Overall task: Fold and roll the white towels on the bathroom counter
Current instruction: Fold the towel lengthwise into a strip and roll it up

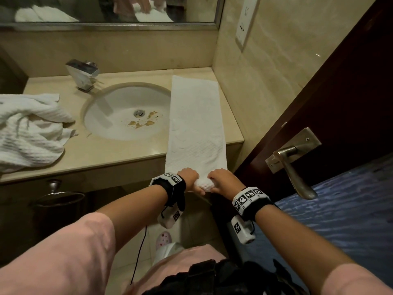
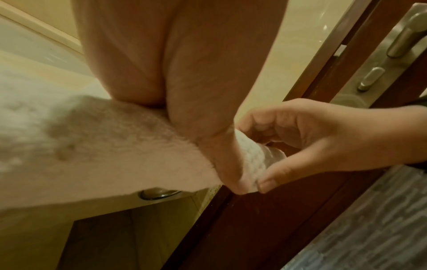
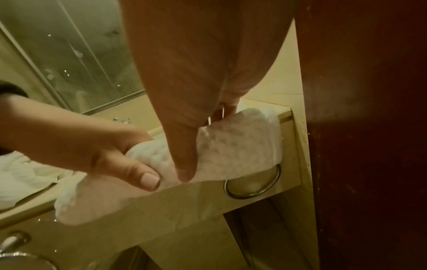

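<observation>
Right hand (image 3: pixel 184 109) thumb pressed down on rolled end of white towel (image 3: pixel 242 146), at counter (image 3: pixel 285 117) front edge. Left hand (image 3: pixel 92 146) grips the roll beside it, thumb underneath. Metal ring (image 3: pixel 254 193) on counter front, just below towel. Dark door (image 3: pixel 369 127) right of counter.

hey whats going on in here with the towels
A person is rolling up a folded white towel laid in a long strip on the bathroom counter, right of the sink. The left hand and right hand both grip the near end, which overhangs the counter edge and is just starting to curl into a roll. A crumpled towel lies left of the sink.
</observation>
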